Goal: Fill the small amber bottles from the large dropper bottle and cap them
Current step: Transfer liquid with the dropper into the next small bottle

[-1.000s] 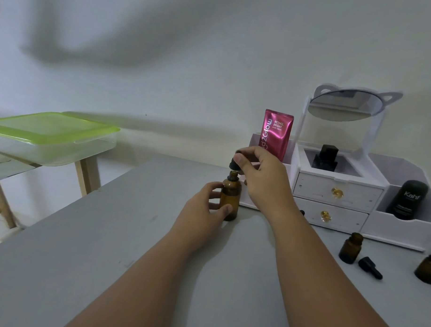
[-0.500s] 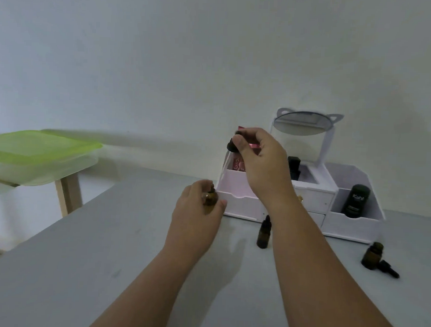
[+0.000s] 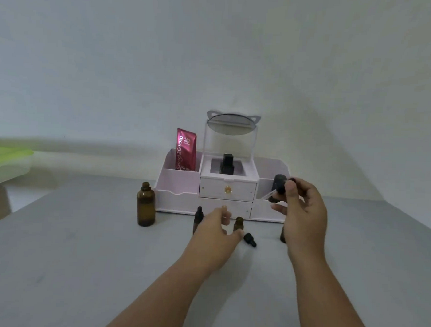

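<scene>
The large amber bottle (image 3: 146, 205) stands uncapped on the grey table (image 3: 84, 256), left of my hands. My right hand (image 3: 303, 215) pinches its dropper (image 3: 279, 184) by the black bulb, raised at the right, with the glass pipette pointing down-left. My left hand (image 3: 214, 233) hovers low with loose fingers beside a small open amber bottle (image 3: 238, 223), gripping nothing. A small black dropper cap (image 3: 250, 239) lies just right of that bottle. A small capped bottle (image 3: 198, 215) stands behind my left hand. Another small bottle (image 3: 282, 235) is mostly hidden behind my right hand.
A white drawer organiser (image 3: 227, 189) with a cat-ear mirror (image 3: 231, 123) stands against the wall behind the bottles. It holds a pink sachet (image 3: 185, 150) and a black bottle (image 3: 228, 163). A green-lidded plastic box (image 3: 7, 156) sits on a stand at far left.
My left hand has let go of the large bottle, which now stands alone at the left, and moved right to the small open bottle. My right hand carried the dropper to the right.
</scene>
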